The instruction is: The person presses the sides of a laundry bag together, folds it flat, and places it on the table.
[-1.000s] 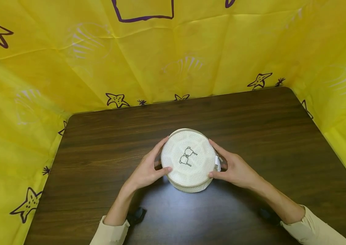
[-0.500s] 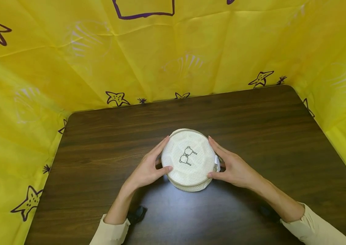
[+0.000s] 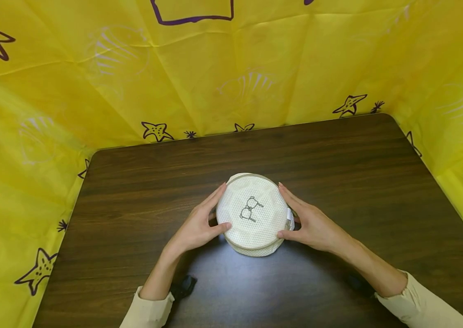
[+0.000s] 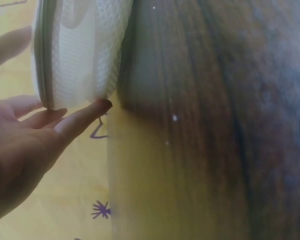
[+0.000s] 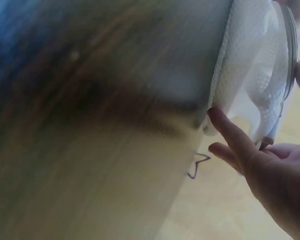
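Mesh bag, grasped at 9 o'clock by the left hand and at 3 o'clock by the right hand, thumbs over its top edge, a white tag within the right-hand grip, rests on the brown table, with yellow cloth beyond at 12 o'clock.

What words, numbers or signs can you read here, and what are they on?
No words, brands or numbers can be read.
White tag, on the side of the mesh bag by the right hand: too small to read.
Dark line picture, on top of the mesh bag: no letters.
Starfish and shell drawings, on the yellow cloth: no letters.
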`<state>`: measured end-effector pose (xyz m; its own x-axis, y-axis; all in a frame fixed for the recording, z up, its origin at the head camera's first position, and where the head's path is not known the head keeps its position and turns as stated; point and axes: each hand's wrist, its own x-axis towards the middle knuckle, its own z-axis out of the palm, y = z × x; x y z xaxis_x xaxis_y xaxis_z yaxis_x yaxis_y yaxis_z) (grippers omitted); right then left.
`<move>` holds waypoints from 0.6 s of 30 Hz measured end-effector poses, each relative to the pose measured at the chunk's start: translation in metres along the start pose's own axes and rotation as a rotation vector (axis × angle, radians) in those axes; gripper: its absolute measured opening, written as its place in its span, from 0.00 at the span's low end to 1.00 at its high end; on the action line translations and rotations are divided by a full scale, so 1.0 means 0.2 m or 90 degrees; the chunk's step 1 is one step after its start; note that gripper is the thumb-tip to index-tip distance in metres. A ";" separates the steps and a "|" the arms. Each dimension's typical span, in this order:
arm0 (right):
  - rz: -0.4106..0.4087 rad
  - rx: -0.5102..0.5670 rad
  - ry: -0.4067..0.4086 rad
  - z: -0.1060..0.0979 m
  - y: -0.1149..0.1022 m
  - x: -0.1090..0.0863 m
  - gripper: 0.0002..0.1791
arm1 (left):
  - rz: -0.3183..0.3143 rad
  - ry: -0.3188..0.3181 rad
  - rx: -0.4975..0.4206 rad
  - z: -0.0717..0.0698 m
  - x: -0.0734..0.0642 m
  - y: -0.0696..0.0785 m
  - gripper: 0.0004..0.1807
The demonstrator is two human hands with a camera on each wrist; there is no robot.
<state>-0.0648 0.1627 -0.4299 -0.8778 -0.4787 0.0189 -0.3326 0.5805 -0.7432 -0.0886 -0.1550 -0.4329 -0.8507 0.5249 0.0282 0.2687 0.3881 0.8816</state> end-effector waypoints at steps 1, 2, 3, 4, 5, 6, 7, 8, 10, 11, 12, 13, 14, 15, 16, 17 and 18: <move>0.000 -0.004 0.000 0.00 0.00 0.00 0.62 | -0.005 0.000 0.004 0.00 0.00 0.00 0.52; -0.003 -0.008 0.002 0.00 0.00 0.00 0.62 | -0.010 0.000 0.009 0.00 0.00 0.00 0.52; -0.004 -0.013 0.004 0.00 0.00 0.00 0.62 | -0.017 0.001 0.014 0.00 0.00 0.01 0.52; -0.004 -0.019 0.004 0.00 0.00 0.00 0.62 | -0.023 0.001 0.019 0.00 0.00 0.01 0.51; -0.005 -0.024 0.005 0.00 0.00 0.00 0.62 | -0.028 0.002 0.025 0.00 0.00 0.01 0.51; -0.006 -0.028 0.005 0.00 -0.01 0.00 0.62 | -0.028 0.003 0.033 0.00 0.00 0.01 0.51; -0.007 -0.030 0.005 0.00 -0.01 0.00 0.62 | -0.034 0.005 0.040 0.00 0.00 0.01 0.51; -0.008 -0.033 0.006 0.00 -0.01 0.00 0.62 | -0.036 0.008 0.050 -0.01 0.00 0.01 0.51; -0.013 -0.036 0.004 0.00 -0.01 0.00 0.61 | -0.039 0.011 0.057 -0.01 0.00 0.02 0.51; -0.017 -0.037 0.003 0.00 -0.02 0.00 0.60 | -0.038 0.014 0.069 -0.01 0.00 0.02 0.51; -0.021 -0.036 0.001 0.00 -0.02 0.00 0.60 | -0.035 0.017 0.085 -0.01 0.00 0.02 0.51; -0.024 -0.037 -0.001 0.00 -0.02 0.00 0.59 | -0.036 0.021 0.099 -0.01 0.00 0.02 0.51; -0.028 -0.040 -0.003 0.00 -0.02 0.00 0.58 | -0.030 0.024 0.115 -0.01 0.00 0.02 0.51; -0.033 -0.043 -0.002 0.00 -0.03 0.00 0.58 | -0.020 0.026 0.131 0.00 0.00 0.02 0.51; -0.040 -0.052 0.001 0.00 -0.03 0.00 0.57 | -0.009 0.028 0.157 0.00 0.00 0.03 0.51; -0.046 -0.060 0.004 0.00 -0.03 0.00 0.57 | 0.005 0.030 0.184 0.00 0.00 0.03 0.50; -0.052 -0.069 0.008 0.00 -0.04 0.00 0.57 | 0.020 0.030 0.206 0.00 0.00 0.04 0.50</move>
<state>-0.0618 0.1586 -0.4250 -0.8504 -0.5191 0.0858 -0.4380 0.6081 -0.6621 -0.0869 -0.1517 -0.4255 -0.8574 0.5081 0.0820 0.4188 0.5962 0.6849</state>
